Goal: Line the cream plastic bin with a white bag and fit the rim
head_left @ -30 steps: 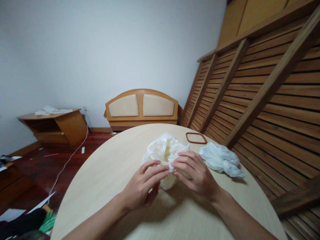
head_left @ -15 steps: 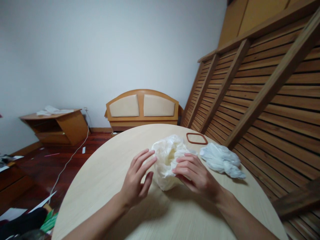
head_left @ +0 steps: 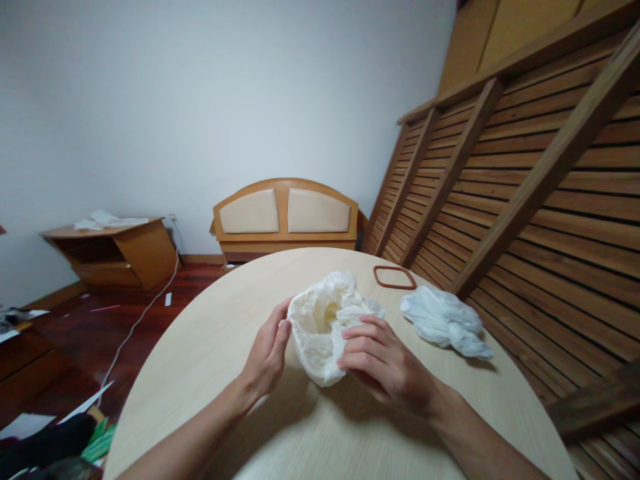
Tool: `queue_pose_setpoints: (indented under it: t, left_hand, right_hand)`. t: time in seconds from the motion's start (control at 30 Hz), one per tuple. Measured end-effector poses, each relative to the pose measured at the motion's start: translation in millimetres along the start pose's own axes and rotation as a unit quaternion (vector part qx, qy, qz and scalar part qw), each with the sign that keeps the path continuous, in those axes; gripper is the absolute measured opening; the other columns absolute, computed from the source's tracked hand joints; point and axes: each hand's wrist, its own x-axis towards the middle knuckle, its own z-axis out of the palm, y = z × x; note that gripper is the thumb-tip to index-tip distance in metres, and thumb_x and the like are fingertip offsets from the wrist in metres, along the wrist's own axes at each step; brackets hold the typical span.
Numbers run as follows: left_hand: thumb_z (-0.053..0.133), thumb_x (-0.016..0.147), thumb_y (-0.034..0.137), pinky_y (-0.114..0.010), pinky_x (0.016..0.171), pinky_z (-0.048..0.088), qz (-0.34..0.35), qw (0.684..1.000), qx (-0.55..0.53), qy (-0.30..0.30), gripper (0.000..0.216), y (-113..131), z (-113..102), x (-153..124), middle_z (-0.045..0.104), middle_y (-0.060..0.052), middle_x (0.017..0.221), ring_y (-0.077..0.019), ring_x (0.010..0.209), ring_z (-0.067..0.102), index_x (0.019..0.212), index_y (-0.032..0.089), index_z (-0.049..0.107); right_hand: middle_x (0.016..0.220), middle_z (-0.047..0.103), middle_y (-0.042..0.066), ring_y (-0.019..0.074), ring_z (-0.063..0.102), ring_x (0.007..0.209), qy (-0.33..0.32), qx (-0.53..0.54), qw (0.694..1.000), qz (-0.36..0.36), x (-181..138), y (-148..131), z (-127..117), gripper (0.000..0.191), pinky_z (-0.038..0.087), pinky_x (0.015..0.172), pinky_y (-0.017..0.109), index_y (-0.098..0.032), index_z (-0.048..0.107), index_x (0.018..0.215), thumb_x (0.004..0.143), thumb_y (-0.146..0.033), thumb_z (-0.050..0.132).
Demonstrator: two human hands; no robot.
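Note:
A white plastic bag (head_left: 316,343) rests on the round table, its mouth spread open towards me and its crumpled rim folded outward. Something pale yellow shows inside, but I cannot make out what it is. My left hand (head_left: 266,355) holds the bag's left side, thumb by the rim and fingers mostly hidden behind the plastic. On the other side, my right hand (head_left: 389,361) grips the bunched right edge with curled fingers; its thumb is hidden.
A second white plastic bag (head_left: 447,320) lies crumpled at the right of the table (head_left: 210,353). Behind it is a brown rounded-rectangle ring (head_left: 395,287). A slatted wooden panel (head_left: 540,253) leans along the right. A headboard (head_left: 285,237) stands beyond the table.
My left hand has closed on the bag's left side, where it was loosely spread before. The bag's mouth is wider and tilted more to the left. My right hand has barely shifted.

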Motion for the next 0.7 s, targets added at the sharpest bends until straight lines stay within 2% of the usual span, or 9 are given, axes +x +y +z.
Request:
queue_pose_setpoints:
  t: [0.17,0.27,0.33,0.47,0.6,0.7]
  left_hand:
    - [0.040,0.101,0.049,-0.046,0.114,0.036,0.043,0.998,0.033,0.036,0.050,3.9,-4.4,-1.7,0.052,-0.012,0.147,-0.0281,0.136,0.048,0.143,0.022,0.046]
    - [0.052,0.097,0.042,-0.042,0.111,0.041,0.052,0.997,0.047,0.021,0.050,9.4,-4.5,-3.6,0.056,-0.012,0.142,-0.0269,0.130,0.053,0.142,0.021,0.045]
    - [0.057,0.095,0.039,-0.039,0.105,0.047,0.046,0.997,0.064,0.025,0.047,13.0,-2.8,-3.8,0.061,-0.012,0.133,-0.0260,0.121,0.059,0.137,0.020,0.049]
    - [0.054,0.096,0.037,-0.035,0.094,0.053,0.031,0.997,0.062,0.044,0.036,17.7,0.8,-1.9,0.067,-0.010,0.120,-0.0234,0.108,0.065,0.126,0.018,0.056]
    - [0.054,0.095,0.041,-0.036,0.093,0.053,0.010,0.998,0.040,0.048,0.035,21.9,-0.5,0.9,0.070,-0.011,0.118,-0.0239,0.107,0.067,0.119,0.017,0.061]
    - [0.059,0.092,0.042,-0.036,0.092,0.053,0.006,0.996,0.056,0.073,0.028,26.0,-5.2,3.7,0.070,-0.011,0.118,-0.0248,0.111,0.066,0.106,0.018,0.065]
  right_hand:
    - [0.088,0.075,0.000,0.0167,0.065,0.103,-0.002,-0.005,1.000,-0.010,0.2,-2.7,2.4,0.015,0.040,0.107,0.038,-0.020,0.066,0.100,0.098,-0.013,0.053]
    - [0.087,0.075,-0.002,0.0149,0.065,0.104,-0.002,-0.009,1.000,-0.021,0.1,-6.5,7.4,0.018,0.040,0.106,0.036,-0.022,0.067,0.099,0.101,-0.016,0.051]
    - [0.086,0.075,-0.003,0.0138,0.065,0.104,-0.005,-0.015,0.999,-0.030,-0.6,-7.8,11.1,0.018,0.040,0.107,0.035,-0.023,0.069,0.098,0.101,-0.017,0.052]
    - [0.086,0.074,-0.002,0.0141,0.063,0.107,-0.026,-0.034,0.998,-0.040,-3.1,-5.2,14.4,0.014,0.042,0.104,0.034,-0.024,0.071,0.098,0.099,-0.019,0.057]
    - [0.085,0.072,-0.002,0.0155,0.062,0.104,-0.028,-0.046,0.998,-0.046,-3.1,-2.8,12.8,0.010,0.047,0.095,0.033,-0.024,0.071,0.099,0.096,-0.019,0.063]
    - [0.082,0.072,-0.003,0.0155,0.063,0.101,-0.024,-0.054,0.997,-0.051,-2.2,-4.2,13.1,0.010,0.047,0.093,0.033,-0.025,0.071,0.098,0.094,-0.018,0.064]
